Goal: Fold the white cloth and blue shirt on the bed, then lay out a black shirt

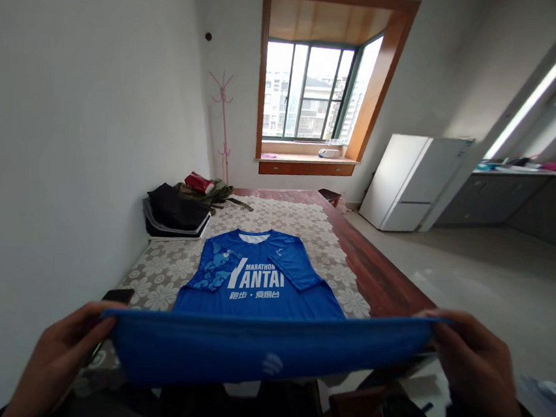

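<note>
A blue T-shirt (259, 306) with white "MARATHON YANTAI" lettering lies spread on the table, its collar toward the far end and both sleeves folded inward over the front. Its near end is lifted off the table and stretched into a wide band across the front. My left hand (66, 342) pinches the left corner of that raised edge between thumb and fingers. At the opposite corner my right hand (474, 362) grips the cloth the same way. A dark phone-like object (119, 295) lies by my left hand, partly hidden.
The wooden table (379, 277) bears a floral tablecloth (287, 211). A black bag (173, 205) and an olive backpack (218, 193) with a red item lie at the far left by the wall. Beyond stand a pink coat rack (225, 118) and a white refrigerator (409, 175).
</note>
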Action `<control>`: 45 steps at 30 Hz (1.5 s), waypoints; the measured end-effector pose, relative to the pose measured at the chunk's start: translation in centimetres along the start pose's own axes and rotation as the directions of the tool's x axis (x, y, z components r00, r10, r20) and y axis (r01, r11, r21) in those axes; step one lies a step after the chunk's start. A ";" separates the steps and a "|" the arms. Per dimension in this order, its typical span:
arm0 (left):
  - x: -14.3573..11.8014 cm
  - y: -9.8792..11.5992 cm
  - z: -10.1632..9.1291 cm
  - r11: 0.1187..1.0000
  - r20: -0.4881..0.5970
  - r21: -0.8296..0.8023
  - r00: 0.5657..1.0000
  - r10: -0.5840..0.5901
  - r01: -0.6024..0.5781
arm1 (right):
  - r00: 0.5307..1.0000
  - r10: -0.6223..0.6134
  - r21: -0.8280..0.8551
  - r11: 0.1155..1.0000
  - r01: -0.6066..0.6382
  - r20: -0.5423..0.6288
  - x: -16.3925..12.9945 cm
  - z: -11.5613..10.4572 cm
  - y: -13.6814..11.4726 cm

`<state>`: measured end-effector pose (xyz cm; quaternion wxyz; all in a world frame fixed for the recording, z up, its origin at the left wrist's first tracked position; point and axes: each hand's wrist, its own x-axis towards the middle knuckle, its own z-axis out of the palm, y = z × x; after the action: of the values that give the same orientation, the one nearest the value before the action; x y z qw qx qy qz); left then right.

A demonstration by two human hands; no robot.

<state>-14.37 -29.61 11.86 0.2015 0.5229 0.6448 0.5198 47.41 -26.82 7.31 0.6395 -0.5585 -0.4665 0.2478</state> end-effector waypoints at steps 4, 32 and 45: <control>9.8 2.4 5.5 0.998 0.103 -0.023 0.993 0.053 -0.050 | 0.962 -0.132 -0.018 0.990 0.140 0.238 9.9 8.4 -1.0; 26.3 -10.0 21.4 0.784 0.199 0.610 0.980 -0.012 -0.114 | 0.952 -0.053 -0.390 0.904 0.174 0.301 27.3 25.6 20.5; 26.7 -10.8 21.2 0.823 0.296 0.554 0.954 -0.056 -0.123 | 0.946 -0.105 -0.505 0.824 0.255 0.307 27.5 27.8 19.2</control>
<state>-12.29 4.72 1.87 0.1230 0.6428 0.7224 0.2231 39.19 14.47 -3.67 0.4090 -0.6301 -0.6496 0.1173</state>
